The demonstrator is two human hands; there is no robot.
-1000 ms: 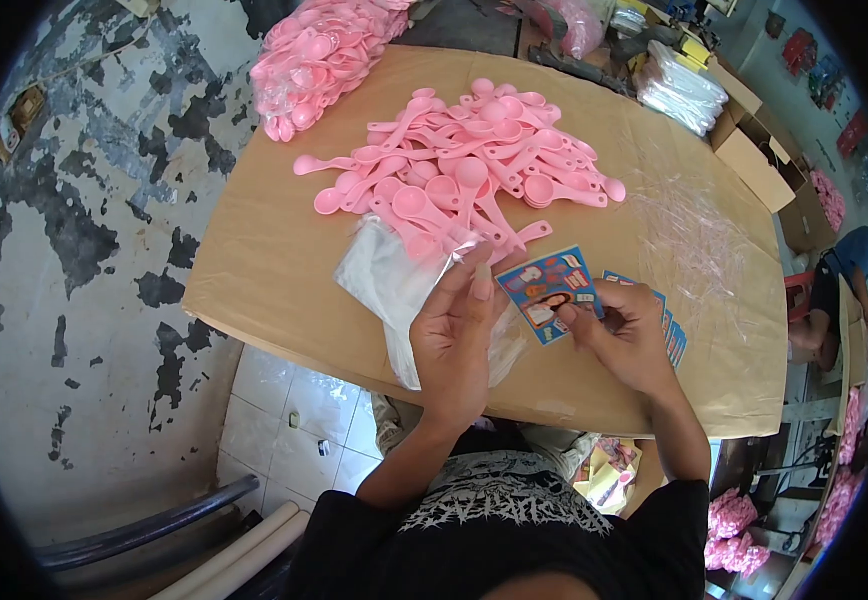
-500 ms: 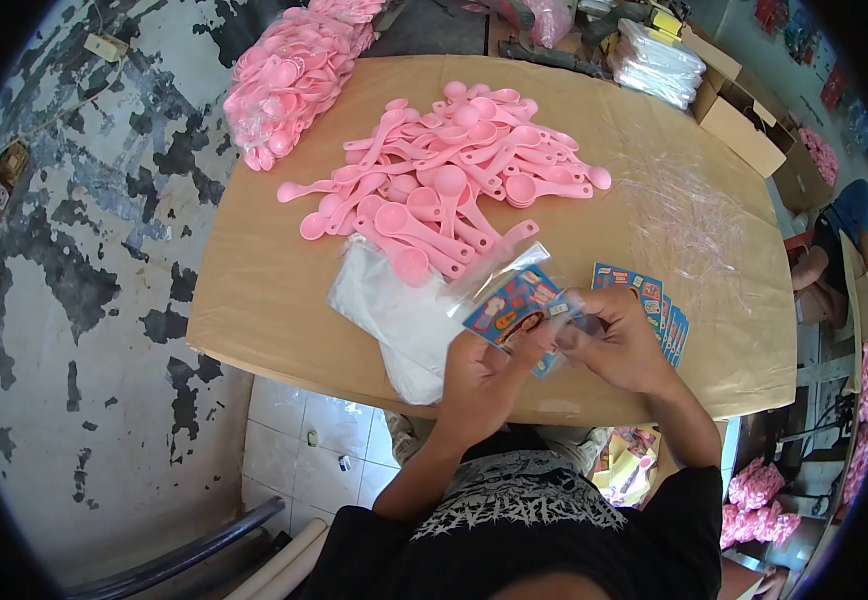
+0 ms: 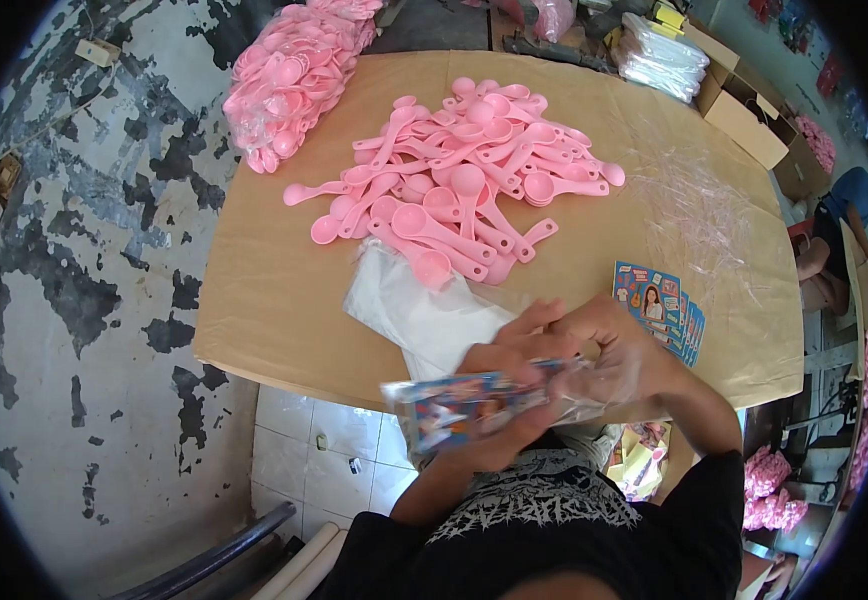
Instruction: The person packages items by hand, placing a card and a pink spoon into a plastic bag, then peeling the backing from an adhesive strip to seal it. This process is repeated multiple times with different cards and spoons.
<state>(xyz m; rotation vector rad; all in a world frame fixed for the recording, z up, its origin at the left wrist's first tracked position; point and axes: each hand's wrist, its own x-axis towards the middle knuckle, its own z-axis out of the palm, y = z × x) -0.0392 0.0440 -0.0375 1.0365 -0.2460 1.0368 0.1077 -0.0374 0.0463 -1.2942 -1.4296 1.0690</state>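
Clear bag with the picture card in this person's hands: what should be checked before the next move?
1. Grip: the left hand and right hand both hold the clear bag: ok.
2. Contents: the printed card appears to sit inside the bag: ok.
3. Spoon inside the bag: none seen, but the view is blurred: cannot tell.
4. Supply: loose pink spoons lie piled on the table beyond the hands: ok.
5. More spare cards lie fanned by the right hand: ok.
6. More spare bags lie flat beside the pile: ok.

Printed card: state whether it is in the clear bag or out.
In: the printed card shows through the clear bag around it.
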